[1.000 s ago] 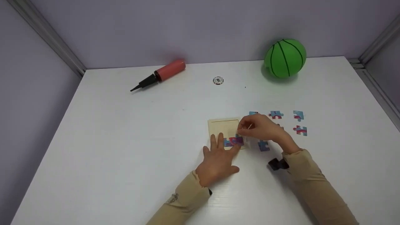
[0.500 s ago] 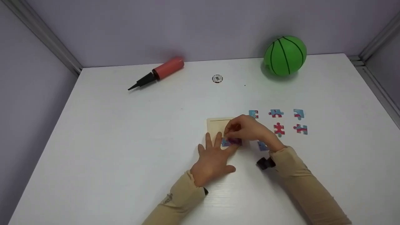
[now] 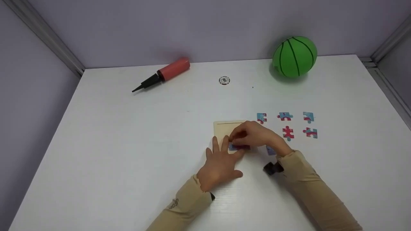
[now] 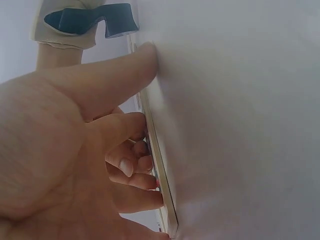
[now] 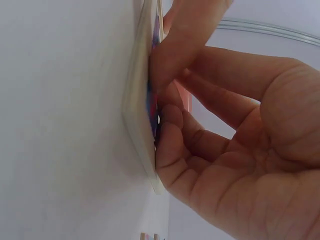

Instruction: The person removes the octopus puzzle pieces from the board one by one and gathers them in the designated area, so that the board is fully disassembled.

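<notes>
The wooden puzzle tray (image 3: 222,129) lies flat on the table, with pink and blue jigsaw pieces (image 3: 232,147) along its near edge. My left hand (image 3: 219,166) is spread out, its fingertips resting on the tray's near left part and its thumb on the table. Over the tray, my right hand (image 3: 252,134) has fingers and thumb curled together, pinching a puzzle piece that they mostly hide. The right wrist view shows those fingertips right at the tray's surface, next to coloured pieces (image 5: 152,102). A left fingertip reaches in close beside them.
Several loose jigsaw pieces, including a red one (image 3: 288,132), lie right of the tray; one blue piece (image 3: 270,150) is partly behind my right wrist. Farther back are a red hand pump (image 3: 174,69), a poker chip (image 3: 224,80) and a green ball (image 3: 294,57) by the wall.
My right hand has moved left and slightly down, from the tray's right edge to over its inner part, uncovering loose pieces behind it. My left hand stays on the tray.
</notes>
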A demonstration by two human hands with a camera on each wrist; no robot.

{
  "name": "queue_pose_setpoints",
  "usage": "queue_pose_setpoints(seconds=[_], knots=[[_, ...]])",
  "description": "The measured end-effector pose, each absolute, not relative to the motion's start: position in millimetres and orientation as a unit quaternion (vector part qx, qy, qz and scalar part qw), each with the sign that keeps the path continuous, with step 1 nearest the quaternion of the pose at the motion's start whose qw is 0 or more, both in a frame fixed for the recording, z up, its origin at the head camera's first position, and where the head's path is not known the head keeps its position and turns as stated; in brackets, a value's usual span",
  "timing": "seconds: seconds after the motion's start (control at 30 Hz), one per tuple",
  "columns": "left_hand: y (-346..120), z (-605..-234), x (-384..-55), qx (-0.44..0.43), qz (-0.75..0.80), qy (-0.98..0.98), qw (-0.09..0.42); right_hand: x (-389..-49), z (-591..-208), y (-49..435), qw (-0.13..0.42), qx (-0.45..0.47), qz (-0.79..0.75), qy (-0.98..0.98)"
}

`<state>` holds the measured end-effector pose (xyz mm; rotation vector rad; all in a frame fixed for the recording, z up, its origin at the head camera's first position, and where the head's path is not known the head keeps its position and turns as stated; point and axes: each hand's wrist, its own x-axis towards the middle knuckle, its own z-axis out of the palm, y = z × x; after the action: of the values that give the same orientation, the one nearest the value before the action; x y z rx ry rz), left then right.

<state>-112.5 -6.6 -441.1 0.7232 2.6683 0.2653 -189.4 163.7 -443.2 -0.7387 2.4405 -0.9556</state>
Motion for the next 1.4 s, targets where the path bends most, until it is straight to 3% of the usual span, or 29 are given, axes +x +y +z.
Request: queue_pose_setpoints(seconds=[0.97, 1.4], knots=[[-6.8, -440.5, -113.3, 0.245, 0.136, 0.940, 0.196, -181.9, -439.8, 154.6, 0.206, -0.214, -0.398, 0.868], [-10.0, -439.4, -112.3, 0.254, 0.139, 0.940, 0.181, -185.2, -434.0, 175.2, 0.214, -0.192, -0.469, 0.835]])
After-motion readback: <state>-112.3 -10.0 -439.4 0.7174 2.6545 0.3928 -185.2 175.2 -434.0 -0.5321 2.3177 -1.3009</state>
